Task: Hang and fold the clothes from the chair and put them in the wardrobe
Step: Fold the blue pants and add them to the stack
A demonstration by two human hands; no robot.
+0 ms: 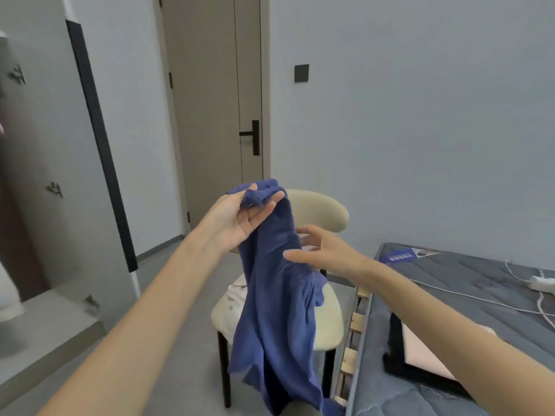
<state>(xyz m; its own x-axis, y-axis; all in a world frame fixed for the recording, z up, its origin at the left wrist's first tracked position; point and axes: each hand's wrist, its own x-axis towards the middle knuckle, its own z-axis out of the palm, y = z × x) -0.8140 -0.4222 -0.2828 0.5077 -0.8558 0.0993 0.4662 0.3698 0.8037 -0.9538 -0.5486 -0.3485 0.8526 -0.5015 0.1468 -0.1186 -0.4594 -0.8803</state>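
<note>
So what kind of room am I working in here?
Most likely a bedroom: a bare mattress at right, a door ahead, and a chair with a white garment on its seat.

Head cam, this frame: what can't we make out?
All head view.
- Garment: bunched in the left hand, and its lower end is cut off by the bottom edge, so its type is unclear.
- White clothes on chair: mostly hidden behind the garment.
- Right hand: blurred, so contact with the garment is unclear.
- Mattress label: text too small.
</note>
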